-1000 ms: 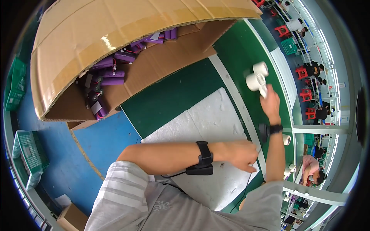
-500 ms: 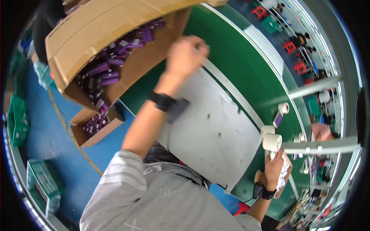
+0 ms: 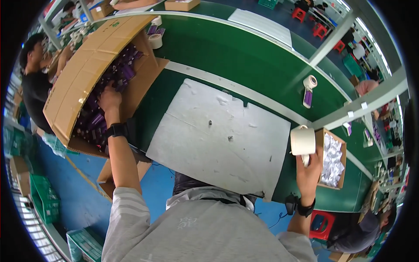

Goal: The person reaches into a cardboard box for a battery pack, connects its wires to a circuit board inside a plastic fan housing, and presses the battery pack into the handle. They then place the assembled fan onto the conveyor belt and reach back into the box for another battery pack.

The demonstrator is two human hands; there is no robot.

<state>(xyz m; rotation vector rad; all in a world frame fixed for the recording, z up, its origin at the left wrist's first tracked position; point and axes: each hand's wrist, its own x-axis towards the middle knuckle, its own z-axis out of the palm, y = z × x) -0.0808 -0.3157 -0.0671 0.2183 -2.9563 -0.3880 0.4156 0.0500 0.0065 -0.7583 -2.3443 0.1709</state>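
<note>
My left hand (image 3: pixel 109 98) reaches into a large cardboard box (image 3: pixel 150 61) on its side at the left, among many purple cylinders (image 3: pixel 126 72) that look like wrapped battery cells. Its fingertips are partly lost among them, so whether it grips one does not show. At the right, my right hand (image 3: pixel 309 168) is closed around the narrow stem of a cream drum-headed device (image 3: pixel 302 140), held upright above the bench. Beside that hand stands a small cardboard box (image 3: pixel 343 168) with crumpled white-silver pieces (image 3: pixel 332 159) inside.
A grey-white mat (image 3: pixel 218 139) covers the green bench (image 3: pixel 227 48) before me. Similar cream-headed devices with purple parts (image 3: pixel 309 89) stand on the ledge beyond. A co-worker (image 3: pixel 35 83) is at the left, another person (image 3: pixel 362 229) at lower right. Green crates (image 3: pixel 43 196) stand on the floor.
My left hand has swung left from above the mat's far side into the large box. My right hand still holds the cream device. The view has turned left.
</note>
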